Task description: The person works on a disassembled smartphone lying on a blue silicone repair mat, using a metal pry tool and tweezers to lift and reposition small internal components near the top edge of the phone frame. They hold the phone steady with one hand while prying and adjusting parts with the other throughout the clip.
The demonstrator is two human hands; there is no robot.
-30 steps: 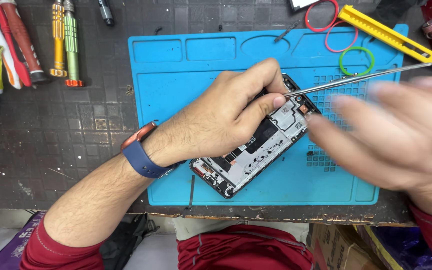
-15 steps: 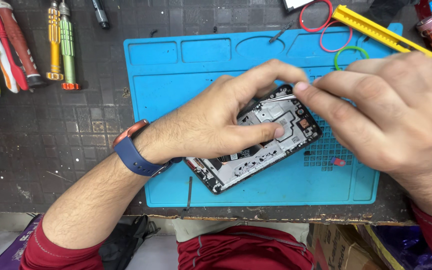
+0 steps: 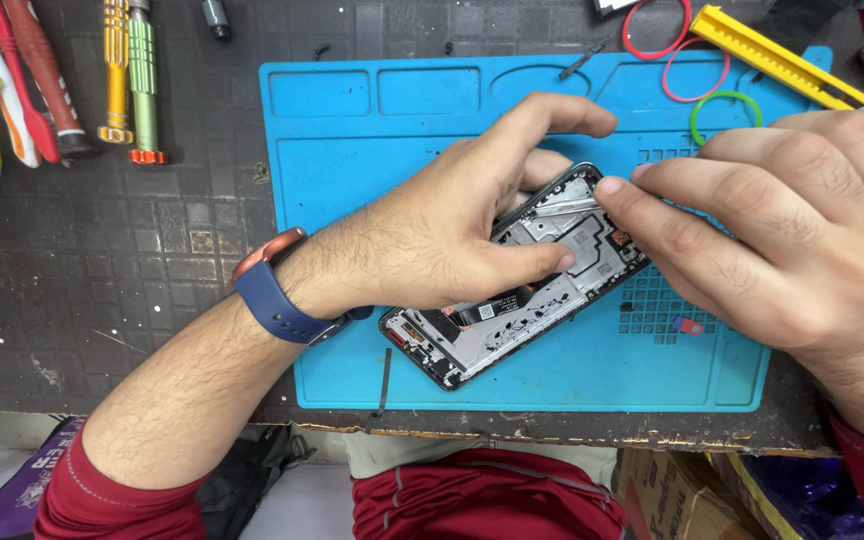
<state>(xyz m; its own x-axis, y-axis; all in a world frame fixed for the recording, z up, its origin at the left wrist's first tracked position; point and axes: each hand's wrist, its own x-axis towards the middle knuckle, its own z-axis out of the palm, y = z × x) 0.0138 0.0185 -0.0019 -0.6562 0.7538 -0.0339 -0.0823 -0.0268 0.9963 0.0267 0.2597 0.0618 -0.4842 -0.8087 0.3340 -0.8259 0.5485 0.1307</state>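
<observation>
An opened phone (image 3: 512,330) with its back cover off lies at an angle on a blue work mat (image 3: 352,330), its boards and metal shields showing. My left hand (image 3: 442,230) grips it from above, thumb pressed on the middle of the internals and fingers curled over the far edge. A blue-strapped watch (image 3: 272,290) is on that wrist. My right hand (image 3: 782,230) comes in from the right. Its index fingertip and thumb pinch at the phone's upper end, on a metal piece there.
An orange screwdriver (image 3: 117,70), a green one (image 3: 142,80) and red-handled tools (image 3: 37,80) lie upper left. Red (image 3: 657,25) and green (image 3: 727,115) rubber bands and a yellow cutter (image 3: 772,60) sit upper right. A thin black tool (image 3: 385,375) lies at the mat's front.
My right hand has moved in from the right onto the phone's upper end, and the long metal tool it held is no longer visible. My left hand shifted its thumb onto the internals.
</observation>
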